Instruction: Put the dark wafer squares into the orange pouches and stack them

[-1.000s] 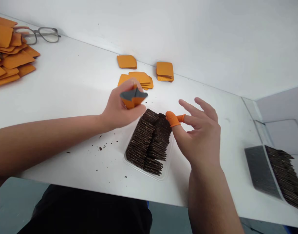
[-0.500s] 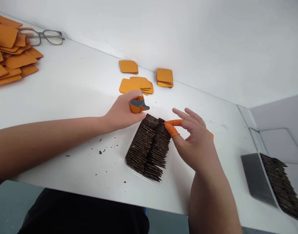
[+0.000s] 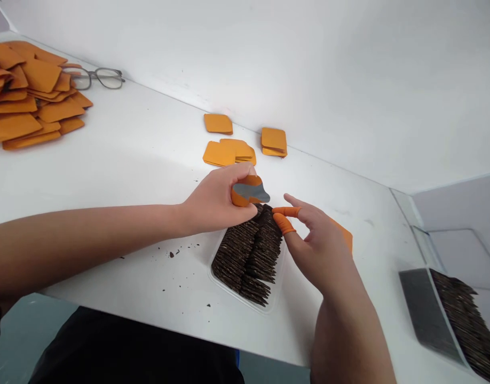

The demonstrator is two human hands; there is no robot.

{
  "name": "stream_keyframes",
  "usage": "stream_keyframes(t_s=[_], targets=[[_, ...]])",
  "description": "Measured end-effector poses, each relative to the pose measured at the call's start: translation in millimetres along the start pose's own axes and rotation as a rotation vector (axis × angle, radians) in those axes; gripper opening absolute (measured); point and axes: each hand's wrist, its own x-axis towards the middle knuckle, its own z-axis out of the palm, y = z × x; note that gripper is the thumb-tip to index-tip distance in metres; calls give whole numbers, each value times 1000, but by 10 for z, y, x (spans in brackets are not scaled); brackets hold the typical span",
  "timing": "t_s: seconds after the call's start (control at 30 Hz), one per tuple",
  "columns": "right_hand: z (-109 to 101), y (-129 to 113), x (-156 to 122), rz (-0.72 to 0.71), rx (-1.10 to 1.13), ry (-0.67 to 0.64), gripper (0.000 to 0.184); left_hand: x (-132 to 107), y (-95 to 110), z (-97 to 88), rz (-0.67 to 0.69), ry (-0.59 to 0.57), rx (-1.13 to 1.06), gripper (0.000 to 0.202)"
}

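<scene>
As left hand [image 3: 215, 196] grips pouch [image 3: 240, 199], mouth upward, elongated sideways, right hand [image 3: 320, 242] nearly pinched, hold unclear

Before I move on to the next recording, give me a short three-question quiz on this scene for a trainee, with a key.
1. Multiple choice: which hand holds the open orange pouch? a) left; b) right; c) both.
2. True or false: the eyeglasses lie by the large heap of orange packets.
3. Fill in: the right hand, at the plastic tub of dark pieces, wears ___ covers on its thumb and one finger.

Key: 1. a, the left hand; 2. true; 3. orange.
</scene>
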Motion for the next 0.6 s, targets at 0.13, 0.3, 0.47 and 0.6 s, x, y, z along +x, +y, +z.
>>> stream_keyframes(t_s=[0.13,0.3,0.47,0.6], targets=[[-15,-49,-13,34,1,10,24,6,11,-12,-15,-38,14,23],[-104,-43,7,141,83,51,28,52,41,-60,-91,-46,103,24],[-174,-71,-16,194,210,228,31,96,32,-132,7,-29,263,24],[-121,-213,-58,41,416,430,18,95,43,-177,232,-58,521,19]])
